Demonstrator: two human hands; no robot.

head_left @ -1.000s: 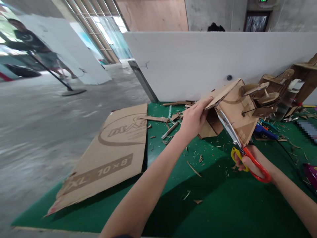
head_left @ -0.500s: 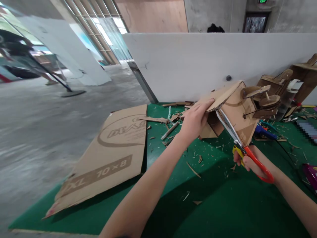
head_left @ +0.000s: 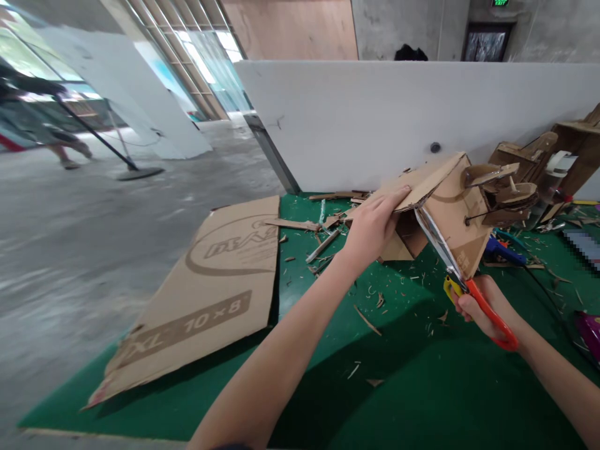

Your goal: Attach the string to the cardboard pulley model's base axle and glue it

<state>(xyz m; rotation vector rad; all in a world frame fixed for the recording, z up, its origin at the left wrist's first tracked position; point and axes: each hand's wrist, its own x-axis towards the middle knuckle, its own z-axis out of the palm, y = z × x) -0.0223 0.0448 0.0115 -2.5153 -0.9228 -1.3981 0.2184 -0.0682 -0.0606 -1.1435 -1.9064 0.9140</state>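
Observation:
A brown cardboard model (head_left: pixel 462 215) with rounded cardboard pieces on its right side is tilted above the green table. My left hand (head_left: pixel 372 222) grips its upper left panel, fingers on top and the thumb out of sight. In my right hand (head_left: pixel 485 306) is a pair of scissors (head_left: pixel 490 312) with red and yellow handles. The blades point up and left along the model's lower edge, close against the cardboard. How far the blades are apart is hard to make out.
A flat cardboard sheet (head_left: pixel 210 275) lies on the green table (head_left: pixel 351 412) at left. Cardboard scraps (head_left: pixel 323 244) litter the surface. At right are a blue glue gun (head_left: pixel 506 253), a bottle (head_left: pixel 550 181) and a phone (head_left: pixel 581 247). A white partition (head_left: pixel 356 125) stands behind; a person (head_left: pixel 42 119) walks far left.
My hands, the scissors and the model stay in nearly the same pose, with a slight shift of the view. The person in the background has stepped along.

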